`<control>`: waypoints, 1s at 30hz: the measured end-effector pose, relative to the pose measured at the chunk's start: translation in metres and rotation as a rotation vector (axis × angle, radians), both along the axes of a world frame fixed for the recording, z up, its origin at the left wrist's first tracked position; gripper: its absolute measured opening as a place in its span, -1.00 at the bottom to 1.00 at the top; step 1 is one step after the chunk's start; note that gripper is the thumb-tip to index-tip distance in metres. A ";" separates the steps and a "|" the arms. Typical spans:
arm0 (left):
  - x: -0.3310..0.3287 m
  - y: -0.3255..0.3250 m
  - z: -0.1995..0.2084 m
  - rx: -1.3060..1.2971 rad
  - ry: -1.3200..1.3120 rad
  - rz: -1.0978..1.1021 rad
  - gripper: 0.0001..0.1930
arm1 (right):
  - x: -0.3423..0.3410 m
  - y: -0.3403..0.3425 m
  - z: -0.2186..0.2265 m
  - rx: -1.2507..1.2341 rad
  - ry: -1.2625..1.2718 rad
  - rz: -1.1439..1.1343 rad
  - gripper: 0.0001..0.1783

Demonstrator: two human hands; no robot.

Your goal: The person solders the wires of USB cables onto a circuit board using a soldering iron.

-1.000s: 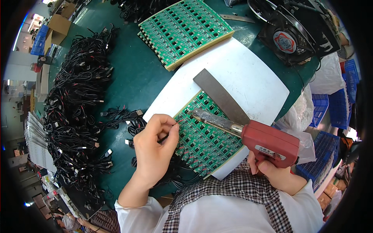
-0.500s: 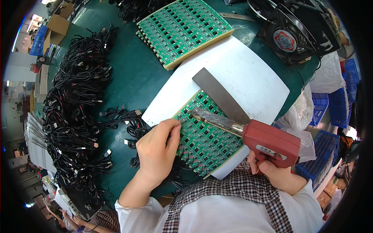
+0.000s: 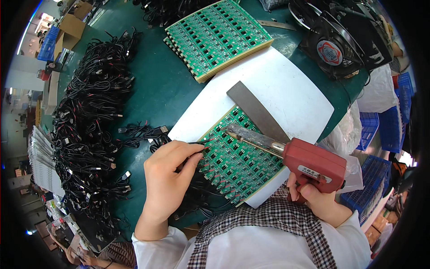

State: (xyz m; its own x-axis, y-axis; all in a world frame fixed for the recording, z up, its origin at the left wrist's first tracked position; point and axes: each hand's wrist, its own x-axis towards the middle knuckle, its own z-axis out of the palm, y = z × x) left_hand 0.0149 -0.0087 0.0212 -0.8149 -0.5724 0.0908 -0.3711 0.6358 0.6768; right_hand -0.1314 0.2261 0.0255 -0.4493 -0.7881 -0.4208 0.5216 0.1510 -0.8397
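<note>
Red soldering gun (image 3: pixel 315 162) part-hidden by curled right hand (image 3: pixel 319 200); left hand's (image 3: pixel 168 177) hold at circuit board (image 3: pixel 248 158) unclear

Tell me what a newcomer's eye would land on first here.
Probably the red soldering gun in the right hand, its tip over the green circuit board near the middle. Next, the long heap of black cables down the left side of the picture. Then the stack of green boards at the top, beyond the dark flat bar.
</note>
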 end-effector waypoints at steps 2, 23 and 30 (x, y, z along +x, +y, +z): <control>-0.003 0.001 0.003 0.212 -0.031 0.075 -0.87 | 0.000 0.001 -0.003 -0.055 0.034 0.008 -0.51; -0.003 0.000 -0.019 0.263 0.120 0.115 -0.86 | -0.002 -0.002 0.000 -0.047 0.008 0.023 -0.50; -0.005 0.002 -0.018 0.320 0.094 0.144 -0.88 | -0.001 -0.001 -0.001 -0.050 0.018 0.017 -0.52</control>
